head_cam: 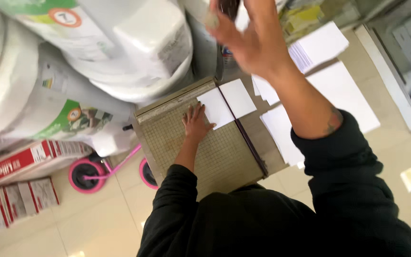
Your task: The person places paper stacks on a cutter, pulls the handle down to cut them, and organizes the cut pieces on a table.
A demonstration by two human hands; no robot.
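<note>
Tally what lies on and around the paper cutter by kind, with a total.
Paper cutter: 1
White sheet under the left hand, across the cutting edge: 1
White paper stacks right of the cutter: 4, perhaps more
Pink wheels on the floor: 2
Total: 8

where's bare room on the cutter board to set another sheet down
Free: the gridded board below the left hand, left of the blade arm. Crowded: the top, under the white sheet, and right of the arm, where paper stacks lie.
</note>
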